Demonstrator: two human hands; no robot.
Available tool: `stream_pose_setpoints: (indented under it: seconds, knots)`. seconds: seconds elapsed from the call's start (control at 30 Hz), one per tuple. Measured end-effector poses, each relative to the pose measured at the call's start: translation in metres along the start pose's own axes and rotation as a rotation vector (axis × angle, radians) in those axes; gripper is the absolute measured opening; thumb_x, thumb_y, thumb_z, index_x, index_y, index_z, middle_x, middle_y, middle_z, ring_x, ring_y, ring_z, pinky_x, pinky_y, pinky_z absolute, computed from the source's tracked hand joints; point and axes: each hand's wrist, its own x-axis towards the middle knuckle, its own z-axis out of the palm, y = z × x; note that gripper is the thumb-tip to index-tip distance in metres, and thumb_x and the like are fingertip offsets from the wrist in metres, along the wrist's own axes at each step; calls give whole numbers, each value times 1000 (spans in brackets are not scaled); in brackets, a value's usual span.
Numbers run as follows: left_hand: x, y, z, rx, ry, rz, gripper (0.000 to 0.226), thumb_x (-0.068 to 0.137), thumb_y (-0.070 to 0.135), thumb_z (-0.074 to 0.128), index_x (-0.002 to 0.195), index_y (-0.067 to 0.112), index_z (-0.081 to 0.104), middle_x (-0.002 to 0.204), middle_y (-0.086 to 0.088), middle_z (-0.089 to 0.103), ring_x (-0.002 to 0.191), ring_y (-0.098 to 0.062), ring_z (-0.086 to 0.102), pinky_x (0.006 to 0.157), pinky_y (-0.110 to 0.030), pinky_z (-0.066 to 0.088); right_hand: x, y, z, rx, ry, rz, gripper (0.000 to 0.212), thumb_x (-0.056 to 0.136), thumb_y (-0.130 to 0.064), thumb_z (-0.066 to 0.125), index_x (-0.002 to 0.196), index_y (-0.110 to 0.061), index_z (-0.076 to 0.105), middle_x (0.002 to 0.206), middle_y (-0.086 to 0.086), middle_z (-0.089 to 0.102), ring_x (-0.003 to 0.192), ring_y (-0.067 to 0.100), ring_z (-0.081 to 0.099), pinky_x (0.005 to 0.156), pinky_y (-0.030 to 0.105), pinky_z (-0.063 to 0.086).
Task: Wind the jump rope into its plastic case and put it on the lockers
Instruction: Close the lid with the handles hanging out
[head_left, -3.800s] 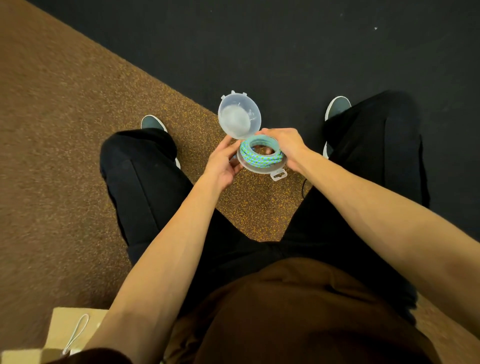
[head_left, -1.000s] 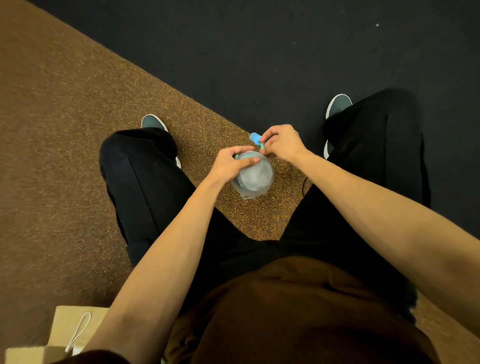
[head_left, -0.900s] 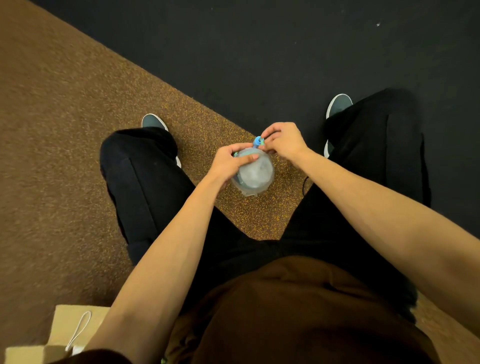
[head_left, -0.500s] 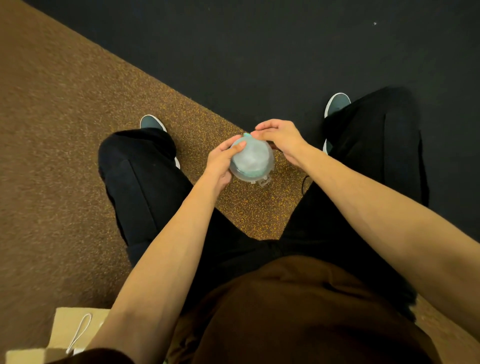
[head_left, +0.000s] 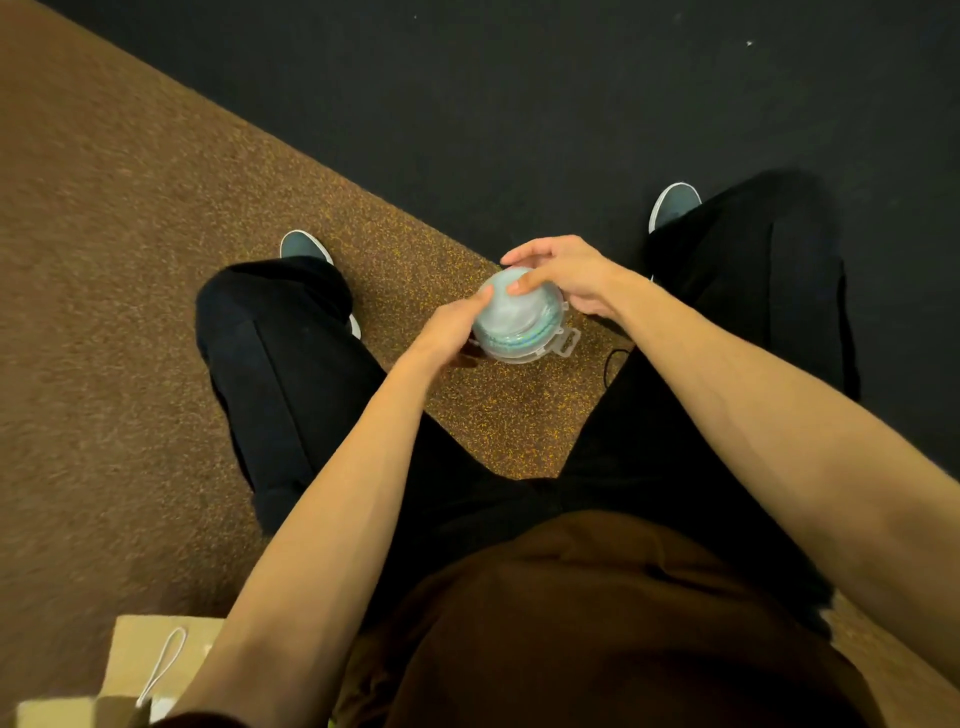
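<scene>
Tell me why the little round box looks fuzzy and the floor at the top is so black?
Head view: the light is dim and yellowish, so the black floor shows almost no detail; head view: the plastic case looks softly blurred; head view: the wide lens makes the near forearms look huge.

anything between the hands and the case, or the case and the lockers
Nothing: the left hand holds the plastic case, the right hand presses its lid. The lockers are out of view, so that path is unknown.
</scene>
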Motion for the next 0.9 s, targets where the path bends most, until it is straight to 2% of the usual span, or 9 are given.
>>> stream_pose_setpoints:
  seconds: [0.1,0.17,0.27,0.37,0.5,0.6,0.67,0.77,0.9]
  knots:
    - [-1,-3,-13,305,186,122,55,78,71,47,96,25,70,76,-3,72,62,-21,70,73,-37,56,1,0,-4,-30,-53,68,35,69,4,78,99,-13,72,101,11,70,99,24,68,81,32,57]
    - [3,-3,-19,411,277,304,47,80,64,54,99,25,72,81,3,71,73,-14,66,76,-29,50,0,0,-6,-46,-109,101,36,69,4,78,99,-14,72,99,10,71,98,24,69,81,33,56]
    - [4,2,-15,354,65,461,40,81,40,67,115,19,67,108,0,70,98,-10,62,89,-24,46,-1,-3,-5,-58,-214,116,40,71,5,76,106,-14,70,105,11,71,101,24,69,87,35,56]
    - [5,1,-13,213,-97,424,41,82,30,66,119,12,64,114,-2,68,104,-10,61,90,-19,46,-3,-7,-7,-55,-248,119,48,72,3,75,115,-16,65,113,15,69,106,28,68,93,40,54]
    - [4,4,-13,112,-144,324,11,89,22,63,95,14,68,87,3,66,76,-1,58,68,-14,43,-7,-11,-12,-10,-267,136,52,74,1,75,119,-20,61,120,18,67,111,31,66,96,45,52]
    - [0,7,-9,-77,-152,206,12,91,26,60,86,16,64,77,3,63,66,-6,58,57,-17,47,-10,-15,-11,43,-260,141,56,76,-3,75,126,-16,56,121,16,66,110,29,66,92,43,54]
    - [1,8,-8,-184,-123,139,13,90,29,61,86,17,66,78,2,65,69,-10,60,62,-23,49,-12,-17,-10,72,-173,136,51,80,-5,73,127,-12,56,116,13,68,105,26,68,82,37,58]
    - [5,7,-8,-317,-2,83,18,86,32,66,88,14,66,88,-3,68,84,-20,62,70,-31,49,-16,-21,-8,89,16,145,23,82,-22,74,102,-13,67,90,5,65,81,19,63,62,29,53]
    - [11,8,-12,-501,151,35,23,84,31,68,94,11,63,100,-7,68,97,-25,65,71,-36,54,-20,-16,-8,184,73,192,25,83,-36,72,96,-16,66,91,6,66,81,21,65,71,34,56]
